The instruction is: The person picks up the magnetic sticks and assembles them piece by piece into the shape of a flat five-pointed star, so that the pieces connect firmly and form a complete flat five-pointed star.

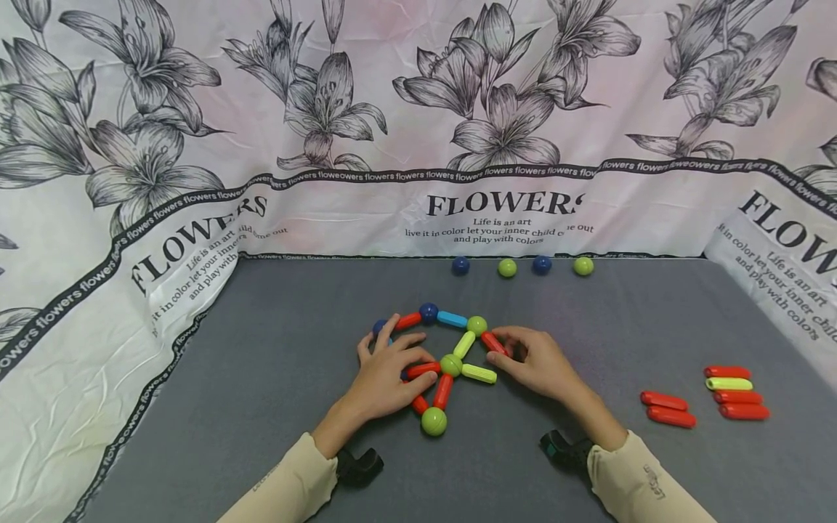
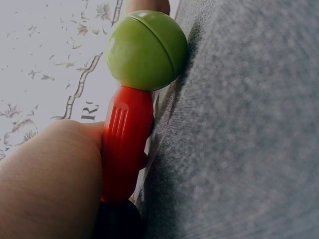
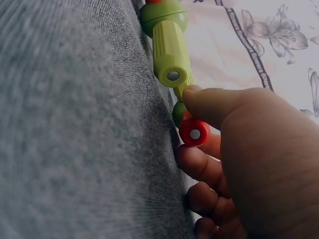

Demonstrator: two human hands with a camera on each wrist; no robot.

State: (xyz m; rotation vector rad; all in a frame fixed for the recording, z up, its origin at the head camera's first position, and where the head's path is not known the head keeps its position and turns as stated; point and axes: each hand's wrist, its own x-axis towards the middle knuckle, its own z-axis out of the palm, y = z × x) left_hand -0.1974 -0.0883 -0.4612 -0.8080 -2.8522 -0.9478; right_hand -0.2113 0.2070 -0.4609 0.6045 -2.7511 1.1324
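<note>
Left of centre in the head view lies a linked shape of rods and balls. My left hand [image 1: 386, 374] reaches over its left side, thumb and index finger about a red rod [image 1: 423, 370] that joins the middle green ball [image 1: 451, 365]. Partly covered by those fingers are blue balls [image 1: 381, 328]. On the other side, my right hand [image 1: 539, 359] pinches a red rod [image 3: 194, 133] between thumb and fingers; its far end meets the upper green ball [image 1: 476, 325]. Beside it, a yellow-green rod [image 1: 479, 374] sticks out from the middle ball. Nearest me is another green ball [image 2: 147, 50].
Loose red rods [image 1: 671, 416] lie at the right, with a second group holding a yellow-green rod [image 1: 729, 383]. Along the back edge sit blue balls [image 1: 461, 266] and green balls [image 1: 507, 268]. A flower-printed cloth [image 1: 353, 211] stands behind the grey table surface [image 1: 281, 298].
</note>
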